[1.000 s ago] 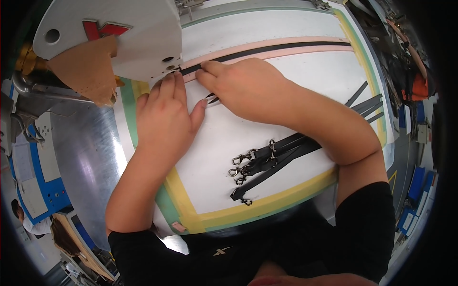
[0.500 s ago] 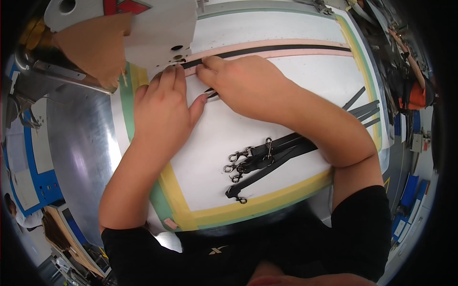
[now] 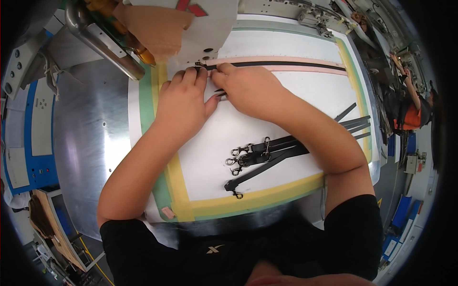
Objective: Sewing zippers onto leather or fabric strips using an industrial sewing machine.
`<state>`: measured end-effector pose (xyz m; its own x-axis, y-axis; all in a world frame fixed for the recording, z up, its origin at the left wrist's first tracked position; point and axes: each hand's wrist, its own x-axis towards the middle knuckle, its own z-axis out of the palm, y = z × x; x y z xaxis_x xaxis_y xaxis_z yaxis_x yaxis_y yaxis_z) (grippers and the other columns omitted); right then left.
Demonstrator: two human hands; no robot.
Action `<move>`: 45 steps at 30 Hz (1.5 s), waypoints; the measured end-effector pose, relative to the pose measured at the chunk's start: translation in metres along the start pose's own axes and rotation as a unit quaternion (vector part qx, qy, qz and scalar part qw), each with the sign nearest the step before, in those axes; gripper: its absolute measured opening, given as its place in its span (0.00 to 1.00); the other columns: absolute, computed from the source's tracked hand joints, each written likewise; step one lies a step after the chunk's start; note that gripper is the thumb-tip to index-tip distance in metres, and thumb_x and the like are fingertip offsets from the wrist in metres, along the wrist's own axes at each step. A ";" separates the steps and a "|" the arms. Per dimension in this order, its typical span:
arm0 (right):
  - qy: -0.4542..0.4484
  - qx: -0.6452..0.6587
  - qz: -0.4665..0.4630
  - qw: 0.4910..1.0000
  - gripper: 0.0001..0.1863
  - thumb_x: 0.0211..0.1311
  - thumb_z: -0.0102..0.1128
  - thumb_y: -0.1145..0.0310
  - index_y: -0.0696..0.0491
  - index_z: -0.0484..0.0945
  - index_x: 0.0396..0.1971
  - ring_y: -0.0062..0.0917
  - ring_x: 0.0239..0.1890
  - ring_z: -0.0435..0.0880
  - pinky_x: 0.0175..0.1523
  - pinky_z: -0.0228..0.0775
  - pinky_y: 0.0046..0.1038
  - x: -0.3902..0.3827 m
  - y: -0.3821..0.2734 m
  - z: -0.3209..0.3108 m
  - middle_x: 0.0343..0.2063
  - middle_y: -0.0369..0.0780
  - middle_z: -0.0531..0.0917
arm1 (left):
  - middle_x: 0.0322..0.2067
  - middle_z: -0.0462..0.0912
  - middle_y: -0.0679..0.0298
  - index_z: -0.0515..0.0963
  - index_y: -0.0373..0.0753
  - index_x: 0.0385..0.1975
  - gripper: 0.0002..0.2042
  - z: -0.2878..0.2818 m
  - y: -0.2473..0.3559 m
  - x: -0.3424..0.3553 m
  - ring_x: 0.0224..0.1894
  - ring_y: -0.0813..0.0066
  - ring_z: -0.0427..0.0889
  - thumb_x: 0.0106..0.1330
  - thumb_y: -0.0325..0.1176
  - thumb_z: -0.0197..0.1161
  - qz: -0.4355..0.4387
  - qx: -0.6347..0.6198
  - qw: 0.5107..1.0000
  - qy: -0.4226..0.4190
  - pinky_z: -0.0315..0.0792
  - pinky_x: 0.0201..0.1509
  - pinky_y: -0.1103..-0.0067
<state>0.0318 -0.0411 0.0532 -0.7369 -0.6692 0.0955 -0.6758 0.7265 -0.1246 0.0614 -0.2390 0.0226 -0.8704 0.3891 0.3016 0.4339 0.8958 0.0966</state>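
A long black strap [image 3: 286, 64] lies along a pink strip [image 3: 329, 71] on the white work board [image 3: 286, 102]. My left hand [image 3: 183, 102] rests its fingertips on the strap's left end, with the thumb held apart. Close beside it, my right hand [image 3: 250, 90] has its thumb and forefinger pinched at the strap. A slim dark pointed tool [image 3: 220, 93] sticks out from under the right hand; its other end is hidden. Nearer me lie several black straps [image 3: 291, 152] with metal swivel clips [image 3: 237, 162], partly under my right forearm.
Yellow tape [image 3: 248, 200] and green tape edge the board. A grey machine head [image 3: 210, 33] with brown paper [image 3: 152, 28] and a metal tube [image 3: 105, 45] hang over the far left. A bare metal tabletop [image 3: 86, 138] lies to the left. Another person [image 3: 410, 117] works at the far right.
The whole view has shifted, so board and machine head sit farther right at the top. My right hand's fingers have come closer to my left fingertips along the strap.
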 end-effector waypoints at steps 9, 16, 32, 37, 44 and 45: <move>0.004 0.006 0.012 1.000 0.23 0.66 0.54 0.76 0.53 0.80 0.60 0.40 0.48 0.89 0.50 0.82 0.39 -0.016 0.030 -0.006 0.59 0.38 0.83 | 0.59 0.77 0.50 0.74 0.34 0.67 0.31 0.000 0.007 0.000 0.61 0.50 0.76 0.70 0.48 0.65 -0.016 0.017 1.000 -0.008 0.71 0.63 0.59; -0.009 -0.050 0.093 0.994 0.24 0.65 0.53 0.78 0.54 0.80 0.62 0.39 0.49 0.88 0.53 0.82 0.38 -0.046 0.052 -0.013 0.60 0.39 0.82 | 0.61 0.76 0.50 0.74 0.33 0.65 0.30 -0.009 0.011 0.001 0.64 0.49 0.75 0.70 0.48 0.65 -0.038 0.047 0.998 -0.024 0.67 0.67 0.58; 0.011 -0.010 0.067 0.998 0.24 0.65 0.54 0.77 0.54 0.78 0.62 0.40 0.47 0.89 0.48 0.84 0.39 -0.048 0.061 -0.006 0.57 0.42 0.81 | 0.62 0.77 0.54 0.76 0.37 0.65 0.25 0.023 0.056 0.029 0.66 0.52 0.73 0.71 0.43 0.61 -0.027 0.009 0.999 0.037 0.65 0.70 0.58; -0.006 -0.033 0.118 0.992 0.24 0.65 0.52 0.77 0.55 0.78 0.62 0.39 0.49 0.88 0.49 0.83 0.39 -0.080 0.093 -0.024 0.57 0.42 0.81 | 0.62 0.77 0.55 0.76 0.40 0.65 0.25 0.022 0.056 0.030 0.66 0.53 0.73 0.71 0.45 0.61 -0.037 0.024 0.998 0.039 0.64 0.70 0.56; -0.024 -0.048 0.155 0.986 0.25 0.66 0.51 0.78 0.56 0.77 0.64 0.39 0.48 0.88 0.51 0.82 0.39 -0.107 0.127 -0.028 0.57 0.41 0.81 | 0.62 0.77 0.54 0.76 0.38 0.65 0.27 0.024 0.064 0.031 0.65 0.53 0.73 0.70 0.47 0.63 -0.045 0.032 0.998 0.034 0.64 0.69 0.56; -0.017 -0.050 0.152 0.987 0.25 0.66 0.51 0.78 0.56 0.77 0.64 0.39 0.48 0.88 0.50 0.82 0.39 -0.107 0.129 -0.026 0.56 0.41 0.81 | 0.63 0.76 0.52 0.76 0.38 0.66 0.27 0.024 0.070 0.035 0.66 0.50 0.72 0.71 0.47 0.62 -0.037 0.023 0.999 0.026 0.63 0.70 0.56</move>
<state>0.0227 0.1285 0.0525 -0.9061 -0.4215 0.0352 -0.4228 0.9051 -0.0449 0.0557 -0.1579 0.0167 -0.8860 0.3099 0.3449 0.3557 0.9315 0.0766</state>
